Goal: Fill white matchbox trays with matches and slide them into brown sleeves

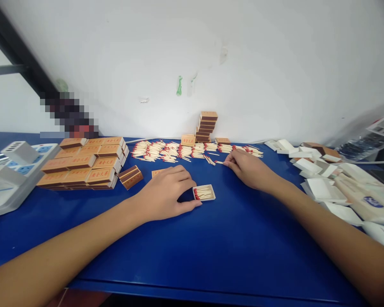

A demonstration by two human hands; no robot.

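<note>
My left hand (168, 191) rests on the blue table (192, 256), thumb and fingers closed on the left side of a small white matchbox tray (205, 192) partly filled with red-tipped matches. My right hand (248, 167) reaches farther back, its fingers curled down at the edge of a long spread of loose matches (185, 151). What those fingers hold is hidden. An orange matchbox sleeve (156, 172) lies flat just behind my left hand.
Stacked orange matchboxes (83, 164) fill the left side, one loose box (131, 176) beside them. A small tower of boxes (206, 126) stands against the white wall. Empty white trays (316, 177) pile up at right beside plastic bags (365, 196). Power strips (16, 170) sit far left.
</note>
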